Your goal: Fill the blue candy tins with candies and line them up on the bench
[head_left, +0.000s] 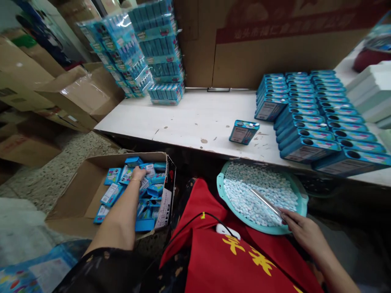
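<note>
My left hand [139, 174] reaches into an open cardboard box [71, 199], its fingers closed at the edge of a small blue box [148, 169] in a jumbled pile. More blue printed boxes [111, 194] lie loosely around it at several angles. In my right hand [301, 228] is a slim, shiny metal tube [266, 202], gripped at its near end between thumb and fingers. The tube slants over a round turquoise basin [221, 189] filled with small pale blue and white candies [253, 183]. Whether its far end touches the candies is hard to tell.
On the white table [195, 118], one blue box [243, 132] stands upright alone, left of several rows of upright boxes [308, 118]. Plastic-wrapped stacks [161, 44] stand at the back left. A large carton [275, 44] blocks the rear. A red apron [220, 264] covers my lap.
</note>
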### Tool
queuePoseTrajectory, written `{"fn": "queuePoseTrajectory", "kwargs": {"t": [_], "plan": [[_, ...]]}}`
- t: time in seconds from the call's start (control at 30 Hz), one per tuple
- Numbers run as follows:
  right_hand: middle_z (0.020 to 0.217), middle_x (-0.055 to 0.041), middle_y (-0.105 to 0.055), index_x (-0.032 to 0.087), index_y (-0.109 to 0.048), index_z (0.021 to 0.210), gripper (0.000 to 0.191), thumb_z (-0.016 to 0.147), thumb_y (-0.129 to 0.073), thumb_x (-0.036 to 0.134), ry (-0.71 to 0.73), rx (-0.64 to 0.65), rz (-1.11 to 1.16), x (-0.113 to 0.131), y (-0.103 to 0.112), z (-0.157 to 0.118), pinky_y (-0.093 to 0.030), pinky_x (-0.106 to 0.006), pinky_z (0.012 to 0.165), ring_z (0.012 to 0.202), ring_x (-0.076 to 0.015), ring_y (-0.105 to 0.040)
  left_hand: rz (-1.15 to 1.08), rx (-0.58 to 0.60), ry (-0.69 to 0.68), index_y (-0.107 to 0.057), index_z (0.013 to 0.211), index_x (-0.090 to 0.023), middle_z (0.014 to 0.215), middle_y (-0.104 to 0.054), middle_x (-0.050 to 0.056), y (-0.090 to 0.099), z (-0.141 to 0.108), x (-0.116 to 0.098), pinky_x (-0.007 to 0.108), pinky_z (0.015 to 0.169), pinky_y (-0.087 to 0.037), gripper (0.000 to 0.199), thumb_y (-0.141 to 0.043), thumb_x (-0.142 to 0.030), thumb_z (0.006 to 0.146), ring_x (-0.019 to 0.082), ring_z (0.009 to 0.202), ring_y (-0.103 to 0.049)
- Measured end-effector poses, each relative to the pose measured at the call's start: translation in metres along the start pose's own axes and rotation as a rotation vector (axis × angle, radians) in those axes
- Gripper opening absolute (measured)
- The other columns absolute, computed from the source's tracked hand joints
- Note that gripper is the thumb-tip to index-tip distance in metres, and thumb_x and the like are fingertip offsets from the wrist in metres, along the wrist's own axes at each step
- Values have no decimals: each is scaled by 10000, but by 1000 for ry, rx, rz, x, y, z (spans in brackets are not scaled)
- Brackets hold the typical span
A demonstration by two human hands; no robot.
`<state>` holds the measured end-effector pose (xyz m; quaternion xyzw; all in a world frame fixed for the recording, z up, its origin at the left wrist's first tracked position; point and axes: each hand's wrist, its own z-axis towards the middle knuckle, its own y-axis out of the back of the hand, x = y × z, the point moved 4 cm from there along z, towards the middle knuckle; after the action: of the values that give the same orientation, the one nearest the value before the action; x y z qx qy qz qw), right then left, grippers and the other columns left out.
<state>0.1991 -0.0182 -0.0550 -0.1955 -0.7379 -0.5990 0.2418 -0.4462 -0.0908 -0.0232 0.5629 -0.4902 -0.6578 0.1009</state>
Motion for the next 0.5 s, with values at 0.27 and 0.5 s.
{"fn": "queuePoseTrajectory", "kwargs": {"t": [0.27, 0.5], "plan": [[886, -67, -707, 223, -701, 907, 429, 687, -453, 495, -36, 118, 28, -29, -11, 3, -502, -325, 672, 838, -274, -644, -340, -180, -347, -527, 941, -163, 811, -585, -2, 65, -44, -41, 305, 783, -457, 477, -726, -316, 536, 154, 778, -565], [845, -81, -706, 165, -680, 981, 456, 746, -396, 434, -5, 108, 7, 13, -2, 7, -484, -309, 704, 766, -228, -644, -847, 547, 86, -450, 1116, -249, 933, -613, 15, -2, -155, -103, 255, 620, -503, 533, -680, -293, 637, 130, 713, -611]]}}
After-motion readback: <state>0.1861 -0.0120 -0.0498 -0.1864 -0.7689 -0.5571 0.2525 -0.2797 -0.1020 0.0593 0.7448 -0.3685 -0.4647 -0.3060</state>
